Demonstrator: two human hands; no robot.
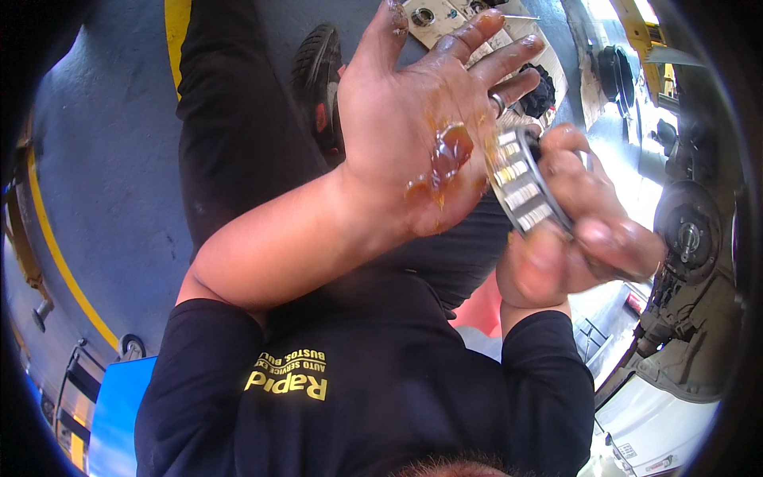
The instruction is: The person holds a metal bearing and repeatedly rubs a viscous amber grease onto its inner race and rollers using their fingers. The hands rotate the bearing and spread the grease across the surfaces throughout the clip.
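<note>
My left hand (pixel 397 135) is held palm up with its fingers spread, and a ring is on one finger. A thick blob of amber-brown grease (pixel 451 151) lies on the palm, with smears around it. In my right hand (pixel 588 215), a roller bearing (pixel 518 183) is gripped between thumb and fingers. It is tilted on edge, its pale rollers facing the left palm and its edge touching or very near the greased heel of that palm. The right fingers are slightly blurred by motion and look greasy.
Beyond my left fingers, a stained cardboard sheet (pixel 560 67) carries a round metal part (pixel 423 16) and a crumpled black item (pixel 540 94). A wheel hub (pixel 688 232) on a vehicle stands at the right. A blue box-like object (pixel 123 413) is at lower left, by a yellow floor line (pixel 65 253).
</note>
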